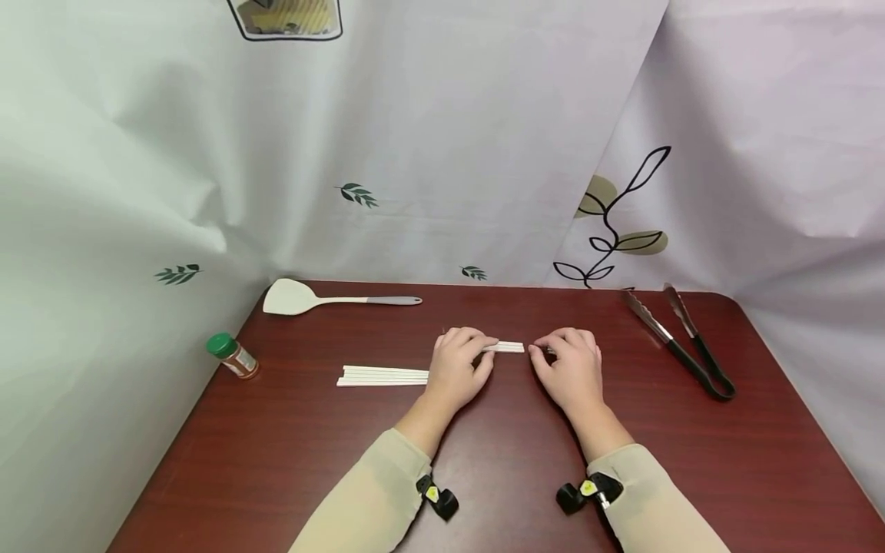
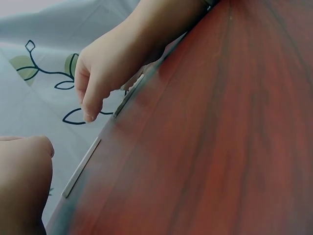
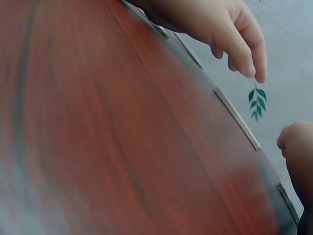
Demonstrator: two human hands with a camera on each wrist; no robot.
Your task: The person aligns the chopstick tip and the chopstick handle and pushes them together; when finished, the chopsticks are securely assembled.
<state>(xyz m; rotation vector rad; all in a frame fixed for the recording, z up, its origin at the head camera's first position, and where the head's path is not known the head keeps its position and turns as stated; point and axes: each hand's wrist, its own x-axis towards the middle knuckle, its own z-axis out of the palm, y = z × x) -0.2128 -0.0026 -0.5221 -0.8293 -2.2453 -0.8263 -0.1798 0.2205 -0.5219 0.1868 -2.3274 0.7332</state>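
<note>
Slim white sticks that look like chopsticks [image 1: 510, 347] lie side by side near mid-table, partly hidden by my left hand [image 1: 459, 369]. Its thumb and fingers hang loosely bent; in the right wrist view the left fingertips [image 3: 259, 78] seem slightly above the table. More white chopsticks [image 1: 380, 376] lie to the left, their right ends under the left hand. My right hand [image 1: 572, 367] hovers just right of the middle sticks, fingers bent downward, nothing visibly gripped. Another thin strip [image 2: 128, 95] lies below it in the left wrist view, mostly covered.
A white spatula [image 1: 293, 297] with a grey handle lies at the back left. A green-capped spice jar [image 1: 233, 355] stands on the left edge. Metal tongs [image 1: 681, 346] with black handles lie spread at the right. Patterned white cloth [image 1: 484, 153] hangs behind the brown table [image 1: 512, 476].
</note>
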